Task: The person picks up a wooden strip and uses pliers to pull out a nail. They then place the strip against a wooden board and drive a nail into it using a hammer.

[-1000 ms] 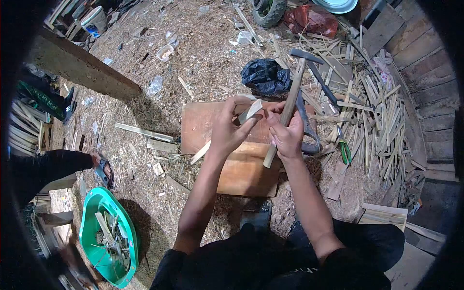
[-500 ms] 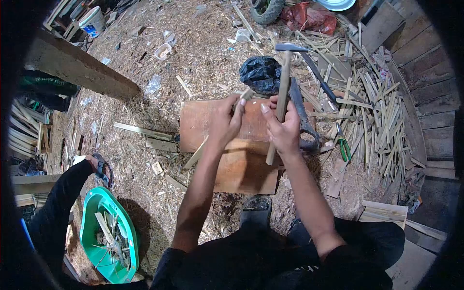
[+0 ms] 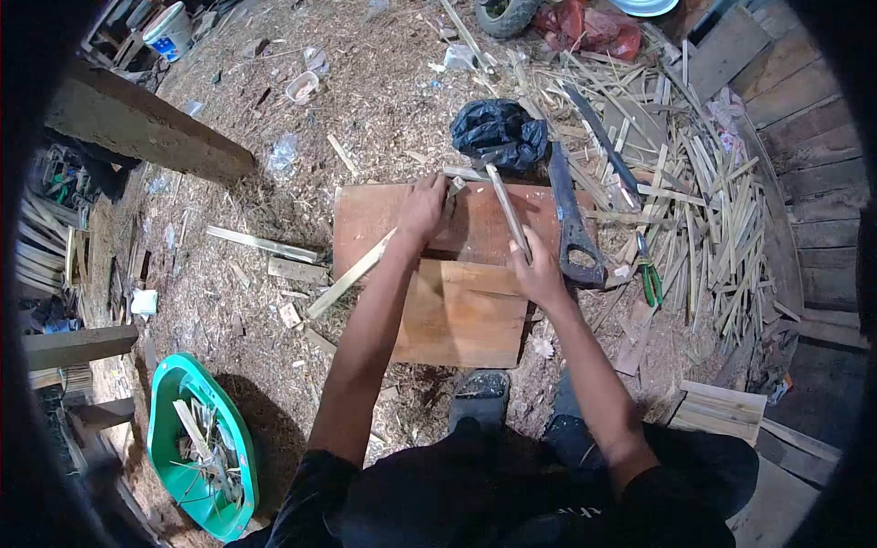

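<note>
- Dropping from upright, the hammer [image 3: 507, 209] now slants over the board [image 3: 365, 215], right hand [image 3: 539, 272] closed around its handle.
- Left hand [image 3: 423, 212], also lowered, curls around a wood piece [image 3: 454, 186] near the board's far edge, within the hammer's reach.

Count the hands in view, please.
2: the left hand at the reddish board, with a small wooden piece; the right hand gripping a hammer. Others may be hidden at the dark edges.

Includes two hands [image 3: 424, 210], one hammer [image 3: 506, 205], one saw [image 3: 568, 217], one pair of pliers [image 3: 650, 276], one green tub [image 3: 196, 377], one bucket [image 3: 168, 33].
</note>
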### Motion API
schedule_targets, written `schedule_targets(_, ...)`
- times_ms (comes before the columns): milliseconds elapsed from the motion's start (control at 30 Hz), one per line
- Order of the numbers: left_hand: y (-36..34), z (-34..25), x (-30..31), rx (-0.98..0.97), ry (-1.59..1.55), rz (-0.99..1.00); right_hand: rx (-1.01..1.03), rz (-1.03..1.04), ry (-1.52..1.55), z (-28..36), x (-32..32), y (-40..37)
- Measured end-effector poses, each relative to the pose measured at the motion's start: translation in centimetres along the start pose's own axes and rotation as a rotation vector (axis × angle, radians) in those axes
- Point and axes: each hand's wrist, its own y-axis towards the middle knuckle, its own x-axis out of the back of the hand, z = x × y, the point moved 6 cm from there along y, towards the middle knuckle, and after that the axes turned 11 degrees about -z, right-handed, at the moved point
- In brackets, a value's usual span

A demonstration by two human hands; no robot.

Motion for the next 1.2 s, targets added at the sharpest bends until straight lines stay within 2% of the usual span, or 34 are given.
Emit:
schedule_targets(100, -1.0, 0.1, 0.7, 0.018, 0.031, -0.14, 0.135, 0.034, -0.079, -0.3, -0.2, 0.6)
schedule_targets(200, -1.5, 0.8, 0.4, 0.253, -0.109, -0.088, 0.181, 0.093, -0.106, 0.1, -0.6, 0.4)
schedule_targets(300, -1.3, 0.8, 0.9, 0.332, -0.154, -0.105, 0.074, 0.186, -0.139, 1.4, -0.8, 0.3)
schedule_targets(400, -1.3, 0.9, 1.0, 0.421, -0.209, -0.086, 0.192, 0.122, -0.088, 2.8, -0.6, 0.3)
schedule_targets(500, -1.3, 1.0, 0.9, 0.404, -0.222, -0.114, 0.206, 0.066, -0.013, 4.1, -0.3, 0.0)
schedule_targets(600, -1.5, 1.9, -0.3, 0.452, -0.224, -0.102, 0.047, 0.212, -0.174, 3.1, -0.7, -0.1)
schedule_targets(700, -1.8, 2.4, -0.9, 0.428, -0.212, -0.107, 0.199, 0.069, -0.104, 4.4, 0.0, -0.4)
schedule_targets(800, -1.9, 2.3, -0.9, 0.417, -0.154, -0.106, 0.156, 0.084, -0.155, 3.5, -0.7, -0.3)
schedule_targets(900, -1.7, 2.4, -0.8, 0.44, -0.257, -0.12, 0.195, 0.044, -0.112, 3.9, -0.4, -0.1)
schedule_targets(1000, -1.5, 1.3, 0.6, 0.386, -0.164, -0.132, 0.147, 0.07, -0.137, 3.0, -0.9, -0.1)
schedule_targets(1100, -1.6, 1.6, 0.1, 0.47, -0.196, -0.072, 0.136, 0.12, -0.158, 3.0, -0.7, 0.3)
schedule_targets(1200, -1.6, 1.6, 0.2, 0.392, -0.203, -0.153, 0.423, -0.128, -0.066, 5.2, -0.1, 0.2)
